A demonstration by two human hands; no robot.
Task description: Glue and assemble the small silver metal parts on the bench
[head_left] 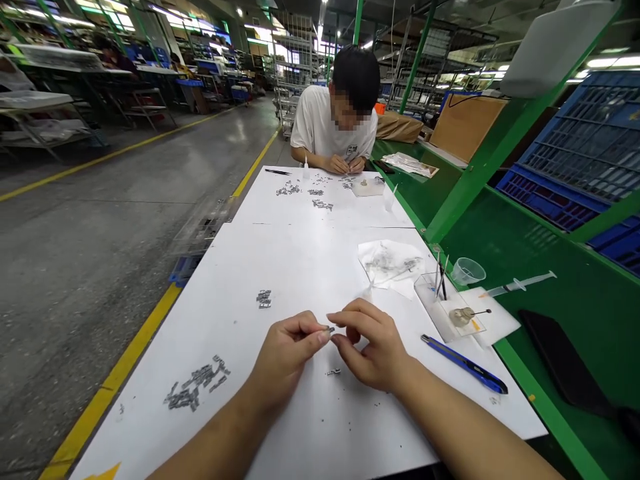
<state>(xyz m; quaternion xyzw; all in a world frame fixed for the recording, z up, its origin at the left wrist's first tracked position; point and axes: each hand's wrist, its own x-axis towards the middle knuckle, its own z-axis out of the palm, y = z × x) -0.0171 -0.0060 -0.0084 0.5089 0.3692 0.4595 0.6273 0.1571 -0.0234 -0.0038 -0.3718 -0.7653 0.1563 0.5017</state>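
Observation:
Over the near part of the white table [300, 260], my left hand [287, 350] pinches a small metal part [331, 329] between thumb and forefinger. Close to its free end is my right hand [375, 343], thumb and forefinger apart on either side of it; whether they touch it I cannot tell. Below the hands lies another small metal piece [334, 372]. A loose pile of small metal parts [197, 383] is spread at the left, and a smaller, neater group [264, 299] sits farther up.
At the right are a blue utility knife [465, 363], a stand with tweezers [440, 280], a small glass jar [461, 316], a syringe [517, 285] and a clear cup [469, 271]. A smudged white cloth [390, 261] lies beyond my hands. Opposite, a person [340, 113] handles small parts.

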